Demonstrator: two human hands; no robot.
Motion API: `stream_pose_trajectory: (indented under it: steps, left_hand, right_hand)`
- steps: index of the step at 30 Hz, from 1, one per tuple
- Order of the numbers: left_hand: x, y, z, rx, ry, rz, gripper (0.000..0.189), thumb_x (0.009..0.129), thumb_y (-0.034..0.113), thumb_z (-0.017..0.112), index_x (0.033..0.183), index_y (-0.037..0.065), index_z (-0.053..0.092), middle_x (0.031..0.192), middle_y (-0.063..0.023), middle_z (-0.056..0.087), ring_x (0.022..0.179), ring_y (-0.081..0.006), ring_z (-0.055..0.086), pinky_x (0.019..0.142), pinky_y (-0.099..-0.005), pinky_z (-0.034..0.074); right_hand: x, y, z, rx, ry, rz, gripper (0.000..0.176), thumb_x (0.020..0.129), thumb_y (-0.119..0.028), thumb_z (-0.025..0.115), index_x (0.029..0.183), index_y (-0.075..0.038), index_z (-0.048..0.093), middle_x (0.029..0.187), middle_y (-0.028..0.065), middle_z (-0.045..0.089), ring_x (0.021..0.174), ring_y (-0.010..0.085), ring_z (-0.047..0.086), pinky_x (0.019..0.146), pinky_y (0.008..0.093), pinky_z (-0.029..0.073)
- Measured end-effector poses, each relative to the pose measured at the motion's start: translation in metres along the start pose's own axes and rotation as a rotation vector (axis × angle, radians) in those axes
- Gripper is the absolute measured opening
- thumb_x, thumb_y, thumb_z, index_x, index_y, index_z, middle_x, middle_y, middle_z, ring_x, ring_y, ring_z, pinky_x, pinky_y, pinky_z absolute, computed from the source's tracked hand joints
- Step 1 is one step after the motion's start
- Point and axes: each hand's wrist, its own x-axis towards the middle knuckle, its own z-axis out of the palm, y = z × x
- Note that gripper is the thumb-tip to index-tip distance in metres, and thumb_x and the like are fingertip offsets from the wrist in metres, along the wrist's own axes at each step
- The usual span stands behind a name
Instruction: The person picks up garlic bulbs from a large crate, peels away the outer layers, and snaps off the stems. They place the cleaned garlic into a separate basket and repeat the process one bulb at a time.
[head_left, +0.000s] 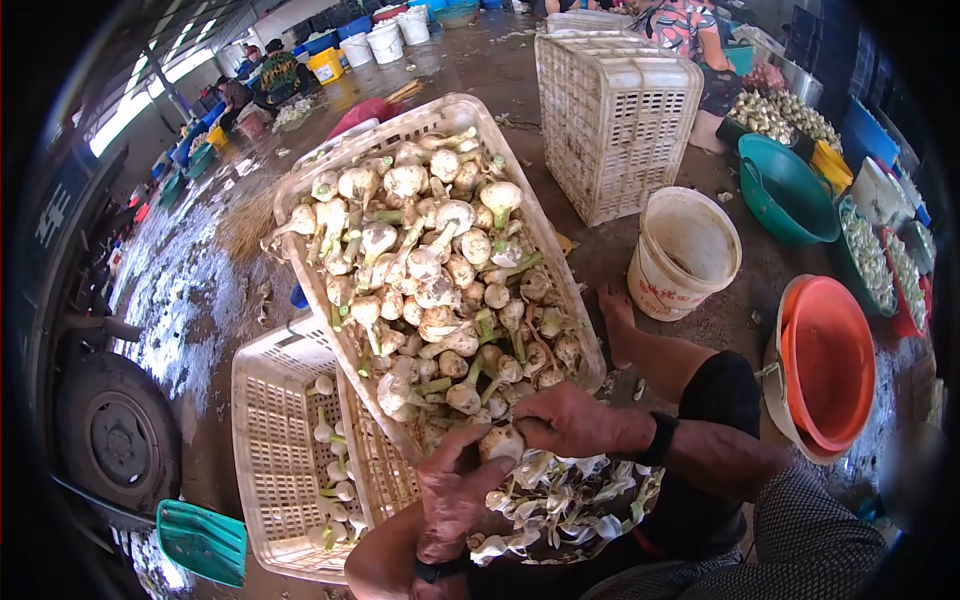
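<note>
From where I stand, with the garlic bulb (502, 443) in the person's hands as the middle of the clock, a tyre (118, 425) sits out at nine, and a green scoop (203, 542) lies on the floor towards eight. Nearer in, also around nine, a pale slatted crate (290, 450) has some cleaned bulbs (338, 470) along its right side. A bigger crate (545, 250), heaped with stemmed, dirt-flecked garlic (425, 260), is tilted and reaches away between eleven and twelve

The left hand (450, 490) is partly closed, thumb and fingers curled round the left of that bulb, holding it just off the heap's near end. The right hand (575, 420) is bunched closed against the bulb's right edge; I can't tell whether anything is pinched inside it. Below them, towards four, papery peelings (575, 500) lie in a loose pile

Upright crates (620, 120) stand close to one o'clock, a whitish bucket (685, 255) between one and two, with a green basin (790, 190) farther out beyond it, and a red basin (830, 365) between two and three
</note>
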Motion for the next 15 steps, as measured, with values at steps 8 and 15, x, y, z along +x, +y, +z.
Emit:
stream_pose_trajectory:
  steps: [8, 15]
  left_hand:
    - [-0.003, 0.033, -0.008, -0.423, -0.211, 0.197, 0.045, 0.072, 0.003, 0.076, 0.116, 0.0, 0.064, 0.108, -0.0197, 0.066, 0.1, -0.0274, 0.065, 0.093, -0.0426, 0.053]
    - [-0.005, 0.027, -0.016, -0.372, -0.239, 0.187, 0.048, 0.08, 0.022, 0.071, 0.118, -0.004, 0.06, 0.113, -0.0215, 0.06, 0.106, -0.0297, 0.059, 0.094, -0.0477, 0.05]
  right_hand:
    - [-0.039, 0.047, 0.023, -0.349, -0.217, 0.142, 0.015, 0.083, -0.015, 0.059, 0.079, -0.001, 0.056, 0.066, 0.0185, 0.059, 0.064, 0.0386, 0.061, 0.058, 0.0469, 0.048]
    - [-0.036, 0.034, 0.01, -0.083, -0.39, 0.044, 0.016, 0.089, -0.018, 0.056, 0.085, -0.003, 0.06, 0.076, 0.0168, 0.063, 0.07, 0.0355, 0.064, 0.062, 0.0456, 0.05]
